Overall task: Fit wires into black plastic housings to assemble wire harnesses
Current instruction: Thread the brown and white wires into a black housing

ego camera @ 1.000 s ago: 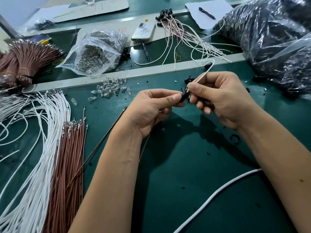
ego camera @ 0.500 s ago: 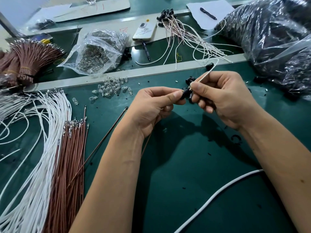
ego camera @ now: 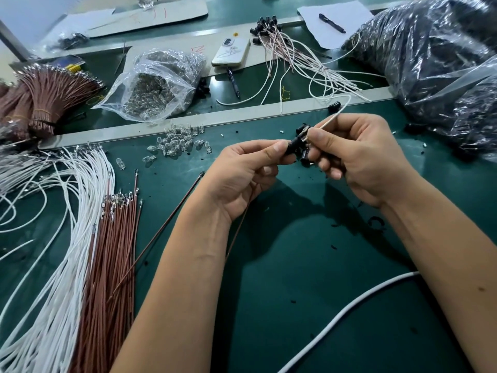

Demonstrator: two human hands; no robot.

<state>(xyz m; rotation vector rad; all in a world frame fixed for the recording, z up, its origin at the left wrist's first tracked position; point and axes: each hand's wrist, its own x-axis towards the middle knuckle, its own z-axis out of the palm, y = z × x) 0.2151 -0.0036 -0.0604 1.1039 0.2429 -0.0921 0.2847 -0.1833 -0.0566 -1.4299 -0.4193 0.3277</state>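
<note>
Surface: green mat on a bench, crossed by a grey rail.
Left edge: loose white wires, beside them brown wires.
Near rail: scattered clear bulbs.
Beyond rail: clear bag of bulbs, tied brown wire bundle, phone, finished harnesses.
Right: black plastic bag.
Front: thick white cable.
</note>
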